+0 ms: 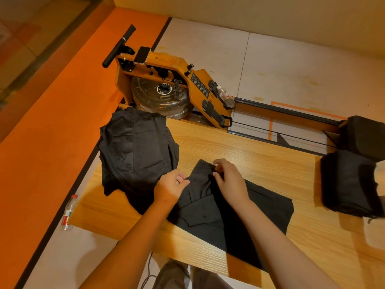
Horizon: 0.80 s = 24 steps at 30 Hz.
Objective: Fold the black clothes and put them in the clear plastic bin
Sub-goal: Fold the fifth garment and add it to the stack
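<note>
Black garment: left hand fingers curled, pinching edge; right hand fingers pinching top fold.

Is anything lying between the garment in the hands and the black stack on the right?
Nothing visible: only bare table separates the garment from the black stack. Left hand and right hand pinch the garment.

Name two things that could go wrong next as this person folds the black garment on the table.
1. The unfolded pile overhangs the table at its left edge, close to the left hand; a tug could drag it to the floor.
2. Left hand and right hand pinch only the far end of the black garment, while its near end reaches the table's near edge, so it may slide off or fold crookedly.
</note>
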Each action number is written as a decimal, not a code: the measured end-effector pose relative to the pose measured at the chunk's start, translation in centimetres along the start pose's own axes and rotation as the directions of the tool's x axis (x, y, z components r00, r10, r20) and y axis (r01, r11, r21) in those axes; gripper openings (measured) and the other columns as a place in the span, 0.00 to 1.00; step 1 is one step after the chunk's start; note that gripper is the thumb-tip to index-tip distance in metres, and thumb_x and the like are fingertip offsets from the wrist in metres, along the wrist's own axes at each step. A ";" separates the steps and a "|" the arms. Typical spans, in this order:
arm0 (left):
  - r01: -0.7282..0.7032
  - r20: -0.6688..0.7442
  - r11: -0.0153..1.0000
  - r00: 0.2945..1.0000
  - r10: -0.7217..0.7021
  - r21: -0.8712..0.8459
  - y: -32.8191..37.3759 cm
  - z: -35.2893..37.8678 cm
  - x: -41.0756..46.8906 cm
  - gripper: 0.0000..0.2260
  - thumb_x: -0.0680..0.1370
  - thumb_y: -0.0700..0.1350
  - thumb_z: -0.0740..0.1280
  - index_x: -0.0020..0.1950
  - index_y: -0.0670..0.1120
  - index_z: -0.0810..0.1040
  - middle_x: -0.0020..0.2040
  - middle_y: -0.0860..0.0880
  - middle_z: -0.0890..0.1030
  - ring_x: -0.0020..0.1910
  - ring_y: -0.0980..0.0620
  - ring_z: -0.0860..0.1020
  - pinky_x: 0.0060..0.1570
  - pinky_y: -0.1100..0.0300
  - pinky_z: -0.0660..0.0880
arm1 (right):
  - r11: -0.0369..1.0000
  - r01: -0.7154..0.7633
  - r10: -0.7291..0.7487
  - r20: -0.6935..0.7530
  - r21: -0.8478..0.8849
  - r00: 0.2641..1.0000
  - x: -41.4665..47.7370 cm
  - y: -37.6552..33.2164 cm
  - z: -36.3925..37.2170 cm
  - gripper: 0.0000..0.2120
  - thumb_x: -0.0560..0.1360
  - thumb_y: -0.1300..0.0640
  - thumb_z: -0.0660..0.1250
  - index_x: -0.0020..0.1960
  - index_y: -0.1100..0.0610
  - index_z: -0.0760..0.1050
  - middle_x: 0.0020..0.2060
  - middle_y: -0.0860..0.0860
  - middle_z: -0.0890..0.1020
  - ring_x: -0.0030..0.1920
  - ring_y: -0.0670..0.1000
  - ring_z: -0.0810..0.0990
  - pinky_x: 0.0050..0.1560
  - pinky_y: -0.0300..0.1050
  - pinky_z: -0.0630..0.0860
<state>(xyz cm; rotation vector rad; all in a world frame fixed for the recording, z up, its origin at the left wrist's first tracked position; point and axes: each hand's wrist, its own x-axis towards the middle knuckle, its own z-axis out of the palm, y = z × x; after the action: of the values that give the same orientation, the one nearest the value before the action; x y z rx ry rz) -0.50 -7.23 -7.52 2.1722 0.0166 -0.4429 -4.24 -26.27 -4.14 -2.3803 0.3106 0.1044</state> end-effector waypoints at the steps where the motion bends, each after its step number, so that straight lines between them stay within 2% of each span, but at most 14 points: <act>1: 0.001 0.012 0.999 1.000 -0.001 0.035 0.1 0.0 0.1 0.03 0.75 0.43 0.71 0.45 0.48 0.78 0.34 0.55 0.75 0.36 0.55 0.74 0.37 0.61 0.70 | 1.000 -0.017 0.017 -0.032 0.017 0.999 -0.4 0.3 -0.5 0.14 0.78 0.59 0.65 0.63 0.53 0.73 0.52 0.48 0.78 0.54 0.47 0.74 0.50 0.41 0.71; 4: -0.088 -0.071 0.983 0.992 0.101 0.160 0.1 0.1 -0.4 0.04 0.77 0.44 0.69 0.50 0.49 0.78 0.43 0.53 0.78 0.46 0.52 0.76 0.43 0.55 0.75 | 0.997 -0.048 0.053 -0.102 0.053 0.993 -2.4 1.8 -1.6 0.12 0.78 0.62 0.64 0.61 0.55 0.74 0.52 0.46 0.75 0.56 0.47 0.73 0.52 0.39 0.69; 5: -0.154 -0.126 0.969 0.976 0.180 0.195 0.2 0.1 -0.8 0.05 0.76 0.44 0.69 0.51 0.49 0.78 0.43 0.53 0.76 0.47 0.53 0.75 0.41 0.55 0.75 | 0.996 -0.058 0.065 -0.121 0.061 0.990 -3.2 2.5 -1.9 0.11 0.78 0.63 0.63 0.59 0.55 0.75 0.51 0.44 0.75 0.56 0.46 0.72 0.53 0.37 0.68; 7: -0.311 -0.193 0.925 0.916 0.353 0.216 0.6 0.0 -2.0 0.06 0.76 0.48 0.69 0.51 0.49 0.78 0.44 0.56 0.75 0.46 0.56 0.73 0.40 0.61 0.73 | 0.993 -0.087 0.098 -0.166 0.074 0.981 -5.1 3.7 -2.1 0.11 0.78 0.65 0.62 0.58 0.55 0.75 0.51 0.44 0.75 0.57 0.46 0.72 0.52 0.30 0.66; 9: -0.455 -0.136 0.867 0.864 0.485 0.202 0.8 0.5 -3.8 0.10 0.74 0.51 0.68 0.52 0.49 0.78 0.48 0.56 0.76 0.49 0.58 0.73 0.45 0.66 0.71 | 0.989 -0.119 0.135 -0.207 0.088 0.969 -6.9 4.5 -2.1 0.12 0.77 0.66 0.62 0.57 0.55 0.76 0.50 0.43 0.75 0.57 0.45 0.72 0.52 0.25 0.64; 12: -0.621 0.070 0.723 0.771 0.633 0.302 0.2 2.7 -6.3 0.16 0.72 0.55 0.68 0.55 0.49 0.78 0.53 0.52 0.78 0.54 0.55 0.73 0.53 0.64 0.69 | 0.978 -0.181 0.198 -0.201 0.101 0.959 -8.9 5.2 -1.5 0.13 0.77 0.67 0.63 0.57 0.54 0.76 0.49 0.44 0.74 0.56 0.45 0.72 0.51 0.29 0.64; 15: -0.681 0.243 0.616 0.724 0.645 0.395 -0.5 4.9 -6.6 0.19 0.69 0.58 0.70 0.55 0.50 0.77 0.55 0.51 0.78 0.57 0.52 0.74 0.59 0.60 0.67 | 0.970 -0.214 0.223 -0.078 0.114 0.972 -9.8 4.9 -0.9 0.12 0.79 0.63 0.62 0.60 0.51 0.74 0.51 0.46 0.77 0.53 0.43 0.73 0.48 0.31 0.65; 18: -0.641 0.302 0.644 0.767 0.567 0.418 -0.5 5.6 -5.7 0.18 0.68 0.55 0.76 0.53 0.48 0.79 0.54 0.49 0.79 0.58 0.52 0.70 0.56 0.52 0.73 | 0.963 -0.208 0.199 0.065 0.172 0.978 -10.6 3.8 -0.6 0.14 0.79 0.62 0.62 0.62 0.50 0.72 0.51 0.46 0.77 0.52 0.43 0.74 0.48 0.27 0.67; 20: -0.653 0.304 0.621 0.755 0.581 0.434 -0.2 5.5 -5.5 0.13 0.69 0.50 0.77 0.50 0.48 0.80 0.52 0.49 0.79 0.55 0.53 0.67 0.52 0.51 0.76 | 0.956 -0.223 0.212 0.078 0.191 0.974 -10.9 3.2 -0.2 0.16 0.78 0.64 0.62 0.63 0.51 0.71 0.52 0.46 0.77 0.53 0.44 0.75 0.50 0.28 0.68; 22: -0.673 0.275 0.601 0.732 0.623 0.431 -0.2 5.5 -5.4 0.07 0.73 0.48 0.72 0.48 0.47 0.80 0.50 0.50 0.79 0.53 0.54 0.68 0.48 0.51 0.78 | 0.938 -0.270 0.268 0.038 0.216 0.963 -11.1 2.8 0.3 0.16 0.78 0.64 0.64 0.64 0.52 0.71 0.53 0.47 0.77 0.52 0.45 0.76 0.51 0.33 0.70; 23: -0.663 0.257 0.627 0.743 0.618 0.409 -0.2 5.4 -5.4 0.07 0.76 0.49 0.67 0.48 0.47 0.81 0.51 0.50 0.79 0.54 0.55 0.68 0.50 0.52 0.77 | 0.922 -0.302 0.308 0.014 0.242 0.951 -11.2 2.6 0.4 0.16 0.78 0.63 0.64 0.64 0.52 0.71 0.52 0.47 0.77 0.50 0.45 0.77 0.50 0.34 0.71; 24: -0.636 0.248 0.675 0.770 0.588 0.374 -0.1 5.3 -5.4 0.12 0.77 0.52 0.61 0.50 0.47 0.81 0.52 0.50 0.79 0.55 0.55 0.69 0.53 0.54 0.74 | 0.901 -0.331 0.345 0.000 0.281 0.938 -11.3 2.3 0.5 0.16 0.78 0.63 0.65 0.63 0.52 0.70 0.50 0.47 0.77 0.48 0.45 0.77 0.49 0.33 0.72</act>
<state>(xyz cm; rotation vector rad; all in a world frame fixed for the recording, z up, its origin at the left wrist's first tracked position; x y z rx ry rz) -7.24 -10.55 -8.67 2.4082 -0.9463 -0.1681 -15.71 -25.40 -4.24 -2.0328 0.7166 0.1522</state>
